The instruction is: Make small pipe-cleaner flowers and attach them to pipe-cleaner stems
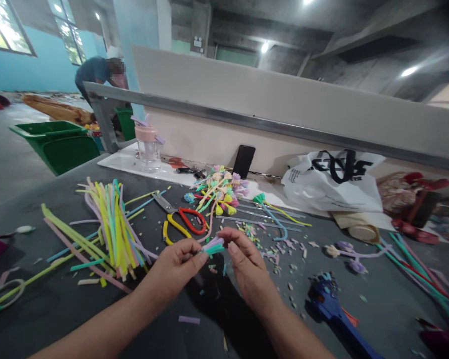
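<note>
Between the thumb and fingers of my left hand (185,259) is a small bundle of short purple and teal pipe cleaner pieces (213,246). My right hand (247,264) is at the bundle's other end, thumb and forefinger apart around its tips; contact is unclear. Just behind my left hand lie scissors (177,222) with one red and one yellow handle, blades apart. A thick pile of yellow, green, purple and pink pipe cleaners (114,229) is on the left. Beyond my hands rests a bunch of pipe cleaner flowers (220,192). Cut scraps (280,252) are scattered to the right.
A blue tool (333,309) lies at the front right, near a purple flower stem (359,253). Along the back stand a clear cup (148,147), a dark phone (244,160) and a white bag (333,182). A green bin (60,147) and a stooping person (97,72) are at left.
</note>
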Available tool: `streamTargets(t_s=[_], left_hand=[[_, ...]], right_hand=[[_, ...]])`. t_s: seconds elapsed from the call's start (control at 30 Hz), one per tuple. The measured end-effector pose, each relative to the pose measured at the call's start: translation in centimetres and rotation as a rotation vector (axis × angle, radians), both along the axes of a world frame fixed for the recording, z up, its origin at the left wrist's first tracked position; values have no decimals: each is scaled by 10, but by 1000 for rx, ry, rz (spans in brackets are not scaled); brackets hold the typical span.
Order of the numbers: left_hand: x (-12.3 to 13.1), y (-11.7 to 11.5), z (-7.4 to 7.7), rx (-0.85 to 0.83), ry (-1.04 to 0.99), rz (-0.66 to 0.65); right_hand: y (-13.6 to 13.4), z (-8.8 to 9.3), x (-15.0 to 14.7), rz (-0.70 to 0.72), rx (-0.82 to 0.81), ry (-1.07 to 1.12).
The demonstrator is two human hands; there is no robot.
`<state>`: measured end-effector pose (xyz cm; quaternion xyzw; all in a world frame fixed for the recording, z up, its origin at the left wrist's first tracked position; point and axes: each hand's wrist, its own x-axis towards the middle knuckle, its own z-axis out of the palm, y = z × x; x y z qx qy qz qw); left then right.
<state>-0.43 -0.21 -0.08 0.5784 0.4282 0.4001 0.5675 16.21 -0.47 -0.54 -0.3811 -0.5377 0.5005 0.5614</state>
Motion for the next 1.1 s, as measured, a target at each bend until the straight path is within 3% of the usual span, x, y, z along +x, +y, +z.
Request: streamTargets(t_s=[0.23, 0.43, 0.67, 0.9, 1.1], left_hand=[[2, 0, 2, -98, -70, -54], [1, -1, 4, -120, -62, -80], [1, -1, 5, -318, -86, -163], [-2, -2, 6, -389, -166, -203], [-1, -3, 0, -370, -224, -164]], right_hand=[[0, -2, -1, 176, -119, 15], [2, -4, 0, 148, -99, -7], [6, -3, 5, 151, 36, -54], [8, 1, 7, 81, 11, 115], [10, 5, 10, 9, 229, -279]])
